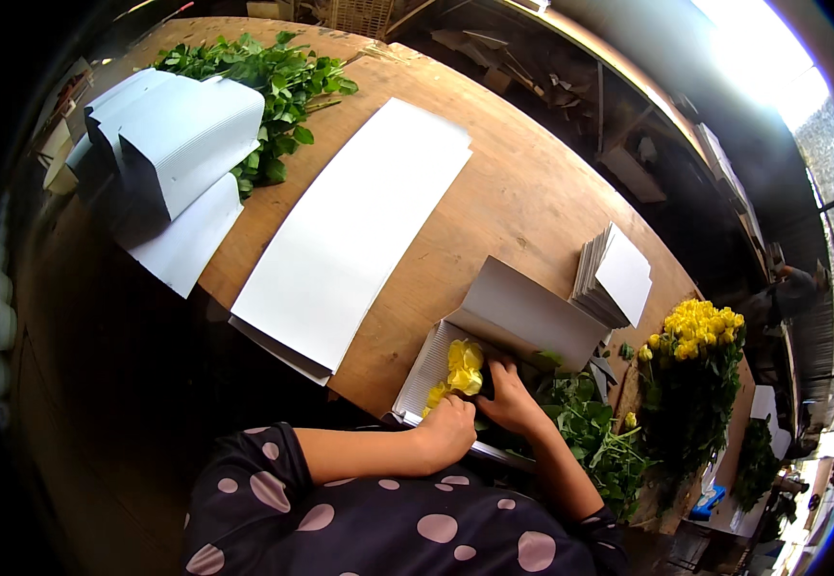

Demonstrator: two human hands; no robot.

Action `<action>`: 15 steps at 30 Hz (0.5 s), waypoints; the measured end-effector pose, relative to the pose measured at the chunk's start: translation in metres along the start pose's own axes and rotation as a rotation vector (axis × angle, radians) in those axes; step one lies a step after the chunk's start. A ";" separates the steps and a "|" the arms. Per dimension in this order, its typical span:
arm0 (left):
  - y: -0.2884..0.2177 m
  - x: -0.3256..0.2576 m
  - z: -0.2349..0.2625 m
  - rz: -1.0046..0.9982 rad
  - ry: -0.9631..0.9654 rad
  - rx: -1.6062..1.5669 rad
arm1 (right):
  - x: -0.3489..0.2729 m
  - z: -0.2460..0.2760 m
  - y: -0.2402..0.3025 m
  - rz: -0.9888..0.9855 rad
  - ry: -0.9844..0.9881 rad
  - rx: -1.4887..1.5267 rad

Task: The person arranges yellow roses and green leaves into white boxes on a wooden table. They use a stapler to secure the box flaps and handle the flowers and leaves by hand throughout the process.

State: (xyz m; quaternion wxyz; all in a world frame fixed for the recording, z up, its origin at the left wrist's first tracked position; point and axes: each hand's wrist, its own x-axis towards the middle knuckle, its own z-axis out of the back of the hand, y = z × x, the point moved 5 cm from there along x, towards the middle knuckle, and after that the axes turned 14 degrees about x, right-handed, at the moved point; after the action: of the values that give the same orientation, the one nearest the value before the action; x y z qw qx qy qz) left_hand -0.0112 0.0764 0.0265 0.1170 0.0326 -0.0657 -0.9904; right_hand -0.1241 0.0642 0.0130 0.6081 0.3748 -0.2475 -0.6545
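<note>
Several yellow roses (pixel 465 367) lie at the left end of a sheet of white corrugated card (pixel 425 372) at the near edge of the table. My left hand (pixel 447 432) is closed against the lower blooms, its fingertips partly hidden. Beside the upper bloom, on its right, rests my right hand (pixel 511 396), thumb and fingers apart. Green rose foliage (pixel 580 418) spreads to the right of that hand, partly under the forearm. A raised grey-white card flap (pixel 532 312) stands behind the blooms.
A long stack of white card sheets (pixel 354 240) covers the table's middle. Folded white card (pixel 181 134) and leafy stems (pixel 287 96) lie far left. Small card pieces (pixel 620 274) are stacked at right, near a big bunch of yellow roses (pixel 695 331). A blue object (pixel 708 503) lies beyond.
</note>
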 end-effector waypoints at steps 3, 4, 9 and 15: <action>-0.002 0.001 0.001 -0.008 0.022 -0.014 | 0.000 0.009 -0.011 -0.114 0.049 0.157; -0.002 0.000 0.000 -0.021 0.041 -0.009 | 0.001 0.007 -0.017 -0.174 0.042 0.235; -0.001 0.002 0.005 -0.077 0.123 -0.044 | -0.003 -0.002 -0.008 -0.148 -0.163 -0.006; 0.009 -0.003 0.002 -0.014 0.046 -0.134 | -0.004 -0.007 0.003 -0.053 -0.105 -0.168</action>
State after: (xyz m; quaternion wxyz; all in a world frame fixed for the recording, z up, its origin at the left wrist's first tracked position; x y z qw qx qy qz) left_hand -0.0068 0.0687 0.0302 0.1137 0.0481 0.0036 -0.9923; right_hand -0.1168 0.0681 0.0123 0.6062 0.2939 -0.2134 -0.7075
